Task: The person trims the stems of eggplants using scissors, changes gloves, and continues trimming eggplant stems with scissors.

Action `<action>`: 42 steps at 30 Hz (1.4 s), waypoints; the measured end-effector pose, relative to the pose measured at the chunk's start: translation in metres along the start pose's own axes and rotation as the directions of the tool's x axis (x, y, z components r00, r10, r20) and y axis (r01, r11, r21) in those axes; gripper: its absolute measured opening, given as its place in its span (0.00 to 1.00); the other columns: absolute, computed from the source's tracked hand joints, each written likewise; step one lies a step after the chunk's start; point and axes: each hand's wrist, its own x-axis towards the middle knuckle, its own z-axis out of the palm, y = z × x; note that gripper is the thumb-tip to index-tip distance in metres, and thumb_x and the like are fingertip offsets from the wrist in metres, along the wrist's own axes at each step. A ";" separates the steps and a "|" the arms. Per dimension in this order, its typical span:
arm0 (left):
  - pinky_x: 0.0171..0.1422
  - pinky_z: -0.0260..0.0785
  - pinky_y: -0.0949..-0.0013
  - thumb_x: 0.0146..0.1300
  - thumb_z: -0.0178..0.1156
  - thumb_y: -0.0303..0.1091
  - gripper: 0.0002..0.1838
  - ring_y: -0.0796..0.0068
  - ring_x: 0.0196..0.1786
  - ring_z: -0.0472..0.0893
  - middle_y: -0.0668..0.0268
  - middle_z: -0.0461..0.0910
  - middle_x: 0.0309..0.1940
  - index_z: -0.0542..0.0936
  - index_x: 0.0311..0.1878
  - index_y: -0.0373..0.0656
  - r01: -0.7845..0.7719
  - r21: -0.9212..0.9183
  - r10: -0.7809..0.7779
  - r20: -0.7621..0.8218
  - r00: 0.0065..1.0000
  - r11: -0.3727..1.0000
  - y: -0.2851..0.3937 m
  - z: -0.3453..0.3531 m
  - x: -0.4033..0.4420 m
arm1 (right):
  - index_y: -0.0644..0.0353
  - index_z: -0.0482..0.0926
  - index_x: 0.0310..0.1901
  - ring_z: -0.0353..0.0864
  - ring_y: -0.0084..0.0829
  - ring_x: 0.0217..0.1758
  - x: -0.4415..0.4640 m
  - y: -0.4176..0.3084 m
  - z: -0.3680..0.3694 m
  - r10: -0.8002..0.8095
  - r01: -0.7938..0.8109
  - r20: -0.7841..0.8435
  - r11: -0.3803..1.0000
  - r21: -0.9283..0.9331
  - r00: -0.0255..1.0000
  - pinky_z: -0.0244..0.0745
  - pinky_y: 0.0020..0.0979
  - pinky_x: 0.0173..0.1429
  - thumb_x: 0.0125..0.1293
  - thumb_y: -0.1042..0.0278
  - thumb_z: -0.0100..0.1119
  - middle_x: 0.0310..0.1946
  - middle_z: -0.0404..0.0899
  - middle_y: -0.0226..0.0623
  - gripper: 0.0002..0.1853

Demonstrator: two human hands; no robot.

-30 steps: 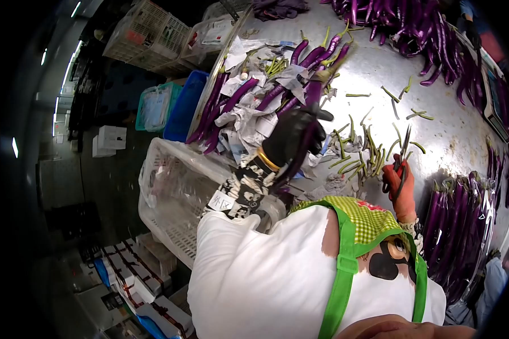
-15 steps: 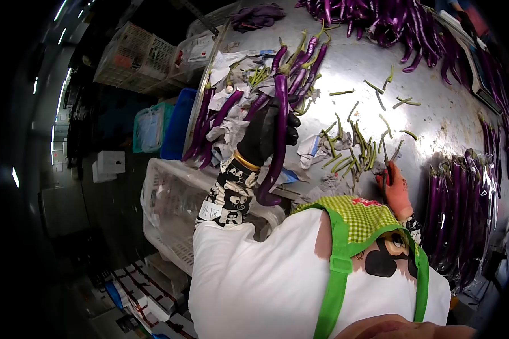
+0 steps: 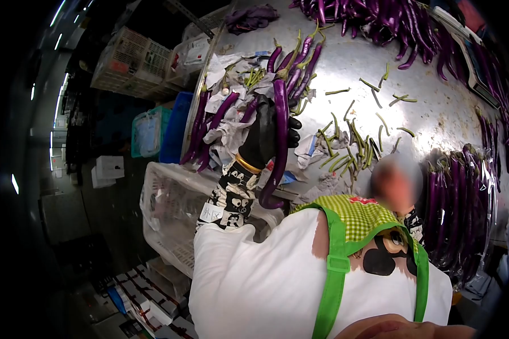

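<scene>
My left hand (image 3: 260, 138), in a black glove, is closed around the middle of a long purple eggplant (image 3: 281, 121). The eggplant's stem end points away from me and its curved tip hangs near my forearm. More eggplants (image 3: 308, 65) lie just beyond that hand, on crumpled paper (image 3: 226, 135). My right hand (image 3: 395, 183), at the table's near edge, is covered by a blur, so its fingers and anything in them are hidden. Cut green stems (image 3: 353, 152) are scattered between my hands, several close to the right one.
A metal table (image 3: 345, 59) carries a large eggplant pile (image 3: 379, 22) at its far side. Bagged eggplants (image 3: 461, 198) stand at the right. Left of the table are a clear-lined crate (image 3: 169, 214), a blue bin (image 3: 177, 127) and a teal basket (image 3: 136, 135).
My left hand keeps its hold on the eggplant, almost in place. My right hand, earlier visible in an orange glove around a slim dark tool, is now blurred.
</scene>
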 end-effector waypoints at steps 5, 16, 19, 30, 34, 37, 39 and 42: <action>0.39 0.77 0.62 0.78 0.44 0.53 0.28 0.67 0.31 0.82 0.61 0.81 0.36 0.70 0.70 0.43 -0.071 0.250 0.104 -0.120 0.987 0.966 -0.007 -0.014 0.004 | 0.60 0.72 0.63 0.82 0.45 0.46 0.016 -0.002 -0.011 0.101 -0.112 0.084 0.983 0.148 0.991 0.77 0.44 0.50 0.69 0.55 0.61 0.47 0.81 0.46 0.26; 0.27 0.78 0.69 0.77 0.47 0.43 0.17 0.72 0.23 0.81 0.62 0.81 0.29 0.75 0.56 0.40 -0.184 0.526 0.288 -0.122 0.950 0.830 0.020 -0.007 0.014 | 0.58 0.75 0.55 0.81 0.39 0.42 0.046 -0.019 -0.045 0.417 -0.581 0.427 0.381 0.720 0.802 0.76 0.38 0.47 0.73 0.58 0.56 0.41 0.81 0.40 0.16; 0.26 0.77 0.70 0.78 0.46 0.39 0.13 0.74 0.22 0.81 0.61 0.82 0.32 0.73 0.54 0.42 -0.171 0.543 0.280 -0.125 0.952 0.822 -0.002 -0.006 0.027 | 0.57 0.76 0.53 0.81 0.37 0.41 0.068 -0.022 -0.073 0.375 -0.589 0.548 -0.007 0.808 0.748 0.76 0.37 0.47 0.74 0.59 0.55 0.40 0.81 0.38 0.14; 0.44 0.76 0.70 0.70 0.54 0.29 0.35 0.72 0.44 0.83 0.59 0.80 0.50 0.58 0.79 0.49 -0.295 0.711 0.086 0.315 0.945 0.639 -0.111 0.115 0.041 | 0.56 0.78 0.51 0.82 0.31 0.43 0.138 -0.061 -0.146 0.188 -0.431 0.669 -0.635 0.641 0.719 0.76 0.32 0.51 0.77 0.62 0.53 0.40 0.82 0.33 0.10; 0.58 0.75 0.59 0.65 0.59 0.32 0.39 0.52 0.56 0.81 0.48 0.75 0.60 0.58 0.79 0.45 -0.643 0.719 0.429 0.510 0.745 0.263 -0.138 0.107 0.055 | 0.58 0.73 0.64 0.81 0.28 0.52 0.133 -0.059 -0.121 0.201 -0.257 0.606 -0.771 0.583 0.770 0.75 0.28 0.62 0.77 0.63 0.52 0.48 0.82 0.35 0.18; 0.71 0.65 0.50 0.63 0.63 0.40 0.42 0.44 0.68 0.72 0.44 0.67 0.70 0.59 0.78 0.43 -0.591 0.807 0.305 0.566 0.766 -0.014 -0.108 0.118 0.037 | 0.57 0.71 0.67 0.80 0.27 0.50 0.116 -0.036 -0.090 0.258 -0.191 0.499 -0.707 0.681 0.827 0.76 0.27 0.57 0.78 0.62 0.50 0.49 0.81 0.35 0.20; 0.79 0.52 0.43 0.60 0.66 0.47 0.44 0.43 0.77 0.61 0.46 0.61 0.75 0.61 0.77 0.43 -0.479 0.718 0.443 0.692 0.570 -0.505 -0.083 0.134 0.017 | 0.55 0.79 0.61 0.80 0.24 0.42 0.121 -0.031 -0.102 0.283 -0.117 0.527 -0.790 0.602 0.801 0.77 0.27 0.48 0.77 0.54 0.53 0.44 0.83 0.31 0.19; 0.81 0.44 0.38 0.58 0.68 0.52 0.44 0.41 0.79 0.55 0.47 0.60 0.75 0.65 0.74 0.42 -0.614 0.671 0.323 0.740 0.590 -0.417 -0.080 0.127 0.021 | 0.55 0.81 0.55 0.79 0.24 0.38 0.129 -0.032 -0.138 0.355 -0.359 0.546 -0.471 0.806 0.759 0.77 0.28 0.43 0.75 0.52 0.57 0.38 0.82 0.29 0.17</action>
